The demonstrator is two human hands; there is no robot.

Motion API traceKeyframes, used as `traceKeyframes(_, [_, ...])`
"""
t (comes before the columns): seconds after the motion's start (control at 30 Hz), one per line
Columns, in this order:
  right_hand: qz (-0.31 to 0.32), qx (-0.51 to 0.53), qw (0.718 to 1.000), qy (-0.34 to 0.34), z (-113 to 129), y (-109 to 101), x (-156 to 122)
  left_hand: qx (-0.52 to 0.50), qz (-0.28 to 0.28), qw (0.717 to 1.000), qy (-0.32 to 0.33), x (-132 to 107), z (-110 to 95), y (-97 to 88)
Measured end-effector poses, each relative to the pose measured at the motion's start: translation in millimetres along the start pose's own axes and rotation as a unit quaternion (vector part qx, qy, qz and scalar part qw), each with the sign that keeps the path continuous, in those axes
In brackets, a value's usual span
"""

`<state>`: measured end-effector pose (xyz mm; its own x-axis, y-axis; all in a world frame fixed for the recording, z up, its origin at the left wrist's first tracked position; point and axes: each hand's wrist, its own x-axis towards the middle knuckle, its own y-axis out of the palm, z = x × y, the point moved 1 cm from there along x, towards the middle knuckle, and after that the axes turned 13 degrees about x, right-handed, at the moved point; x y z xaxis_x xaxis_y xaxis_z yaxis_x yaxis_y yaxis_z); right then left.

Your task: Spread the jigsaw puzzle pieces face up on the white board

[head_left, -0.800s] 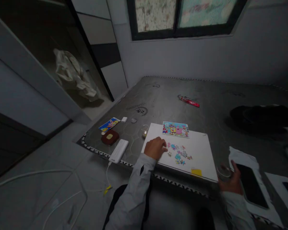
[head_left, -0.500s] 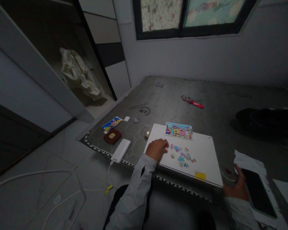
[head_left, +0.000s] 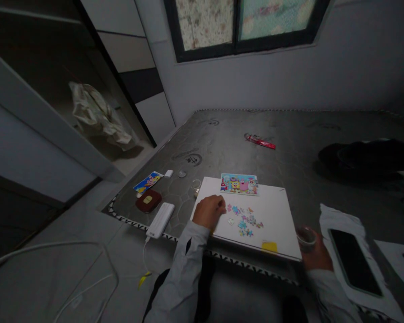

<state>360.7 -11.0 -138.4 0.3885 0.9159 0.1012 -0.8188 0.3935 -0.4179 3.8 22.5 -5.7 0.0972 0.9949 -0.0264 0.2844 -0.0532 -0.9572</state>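
Note:
My left hand (head_left: 209, 211) rests on the left part of a white board (head_left: 279, 215), fingers curled together just beside the loose jigsaw pieces (head_left: 244, 220). Whether a piece sits between those fingertips is hidden. At the board's right edge, my right hand (head_left: 318, 255) grips a small transparent cup (head_left: 305, 237), its round rim facing up. A picture card (head_left: 239, 184) with cartoon figures lies along the board's far edge. Near the front edge of the board is a yellow patch (head_left: 269, 246).
Left of the board are a second transparent cup (head_left: 195, 185), a brown case (head_left: 148, 200), a cartoon card (head_left: 148, 181) and a white power bank (head_left: 160, 220) with a cable. A phone (head_left: 355, 260) lies on paper at right. A red packet (head_left: 261, 141) is farther back.
The view has swung slightly, so everything sits farther left. My right hand has lifted the cup slightly away from me, closer along the board's edge. My left hand stays by the pieces.

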Motion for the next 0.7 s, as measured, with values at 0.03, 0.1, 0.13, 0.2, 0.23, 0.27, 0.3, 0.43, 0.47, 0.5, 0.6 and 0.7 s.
traceKeyframes(0.03, [0.005,-0.004,1.0,0.016,-2.4,0.7,0.0,-0.016,0.0,1.0,0.002,1.6,-2.8,1.6])
traceKeyframes(0.1, [0.001,-0.001,0.999,0.039,-4.6,0.9,-0.7,-0.043,0.008,0.999,-0.001,4.6,-8.3,6.6])
traceKeyframes(0.13, [-0.003,0.005,0.999,0.043,-4.4,0.8,-1.3,-0.05,0.012,0.999,-0.005,6.0,-10.6,9.7])
traceKeyframes(0.2, [-0.007,0.021,0.999,0.038,-2.3,1.1,-3.2,-0.047,0.013,0.999,-0.013,8.3,-14.1,15.3])
traceKeyframes(0.23, [-0.008,0.028,0.999,0.032,-0.9,1.4,-4.4,-0.04,0.012,0.999,-0.016,9.2,-15.2,17.4])
traceKeyframes(0.27, [-0.01,0.033,0.999,0.027,0.6,1.9,-5.7,-0.031,0.011,0.999,-0.021,9.7,-15.9,18.7])
traceKeyframes(0.3, [-0.009,0.04,0.999,0.024,2.0,2.4,-7.1,-0.02,0.01,0.999,-0.027,10.1,-16.2,19.1])
traceKeyframes(0.43, [-0.003,0.057,0.998,0.037,4.8,2.4,-12.0,0.025,0.018,0.998,-0.056,9.7,-17.6,13.9])
traceKeyframes(0.47, [-0.001,0.059,0.998,0.039,5.2,1.7,-12.9,0.03,0.023,0.998,-0.057,9.5,-18.5,12.0])
traceKeyframes(0.5, [0.001,0.06,0.997,0.04,5.5,0.8,-13.7,0.031,0.031,0.997,-0.058,9.5,-19.7,10.3])
traceKeyframes(0.6, [0.004,0.063,0.997,0.033,6.6,-2.2,-15.2,0.008,0.051,0.996,-0.07,10.0,-23.2,7.6])
traceKeyframes(0.7, [0.007,0.067,0.997,0.024,7.4,-4.0,-15.7,-0.015,0.063,0.995,-0.074,10.7,-24.2,7.8])
